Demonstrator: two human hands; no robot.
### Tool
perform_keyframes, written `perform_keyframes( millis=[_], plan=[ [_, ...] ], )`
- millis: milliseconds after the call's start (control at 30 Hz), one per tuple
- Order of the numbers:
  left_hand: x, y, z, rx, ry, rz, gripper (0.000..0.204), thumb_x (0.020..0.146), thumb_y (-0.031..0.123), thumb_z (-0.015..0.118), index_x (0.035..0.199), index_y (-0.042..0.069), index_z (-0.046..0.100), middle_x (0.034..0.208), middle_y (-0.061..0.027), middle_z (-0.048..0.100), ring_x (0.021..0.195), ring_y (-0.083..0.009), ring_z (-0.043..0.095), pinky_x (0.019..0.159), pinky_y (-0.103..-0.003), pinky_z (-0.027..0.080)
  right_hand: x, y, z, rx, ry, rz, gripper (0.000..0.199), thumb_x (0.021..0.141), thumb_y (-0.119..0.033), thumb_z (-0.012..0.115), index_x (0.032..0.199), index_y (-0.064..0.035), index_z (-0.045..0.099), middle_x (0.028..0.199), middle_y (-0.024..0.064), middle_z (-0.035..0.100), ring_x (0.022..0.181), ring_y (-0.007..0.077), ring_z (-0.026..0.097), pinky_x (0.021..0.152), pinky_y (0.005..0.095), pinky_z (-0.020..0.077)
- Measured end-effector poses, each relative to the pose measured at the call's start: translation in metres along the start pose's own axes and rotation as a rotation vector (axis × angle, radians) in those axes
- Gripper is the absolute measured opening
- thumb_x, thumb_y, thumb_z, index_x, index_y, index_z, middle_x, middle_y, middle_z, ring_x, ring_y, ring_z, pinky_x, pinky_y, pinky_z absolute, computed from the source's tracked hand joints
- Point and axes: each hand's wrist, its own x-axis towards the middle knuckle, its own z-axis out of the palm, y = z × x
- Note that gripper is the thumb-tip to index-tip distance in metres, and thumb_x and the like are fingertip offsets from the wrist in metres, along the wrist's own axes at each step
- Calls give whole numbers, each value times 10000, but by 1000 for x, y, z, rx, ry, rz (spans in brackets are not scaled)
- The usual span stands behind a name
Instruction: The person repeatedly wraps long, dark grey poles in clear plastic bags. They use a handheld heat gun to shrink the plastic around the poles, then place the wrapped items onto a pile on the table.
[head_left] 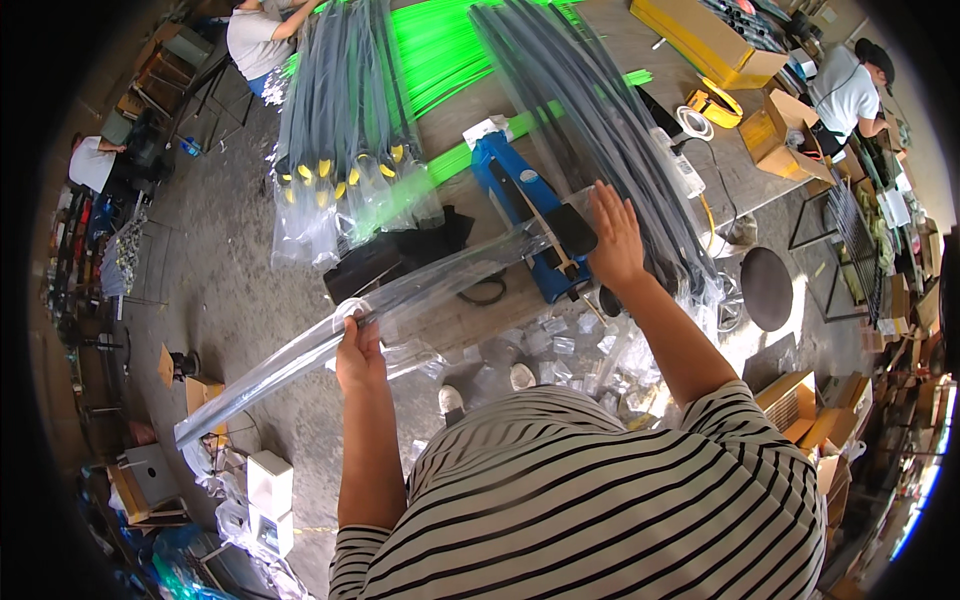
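Left hand: your left hand is closed around a long clear plastic sleeve, fingers wrapped over its upper edge, thumb underneath.
Sleeve: it runs slantwise from below and left of your left fingers, up past them, to the blue machine just beside your right fingertips. A dark strip lies inside its upper part.
Right hand: your right hand is open, fingers spread and pressed flat, palm down, at the sleeve's upper end, where it meets the machine's black bar.
Beyond your right fingers: a bundle of long grey bagged rods fans across the wooden table, touching the outer edge of your hand.
Beyond your left fingers: more bagged rods with yellow tips hang over the table's edge, with bright green rods beside them.
Below your hands: loose clear bags are heaped on the floor.
Far right: a round dark stool stands well apart from your right fingers.
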Motion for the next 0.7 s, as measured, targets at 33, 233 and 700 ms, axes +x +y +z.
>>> perform_keyframes(
  millis=[33,233,700],
  plan=[
    [1,0,0,0,6,-4,152,838,88,523,946,-17,539,919,-112,604,856,-203,592,803,-318,485,-6,-9,-9,67,-62,-22,536,788,-353,534,1200,-31,417,1292,134,357,1214,280,301,1001,411,222],
    [12,-6,-4,-1,-22,-31,145,827,90,539,939,-2,549,923,-105,610,831,-187,601,763,-305,500,-17,-40,-23,155,-330,-143,660,803,-492,449,1261,-30,340,1303,147,335,1251,267,237,1044,413,117],
    [22,-15,-9,-78,-42,-15,139,836,73,520,928,-27,545,925,-115,604,862,-204,594,792,-321,500,-26,-36,-40,362,8,41,645,782,-377,547,1255,-5,318,1265,194,370,1202,313,324,1014,421,205]
  ],
)
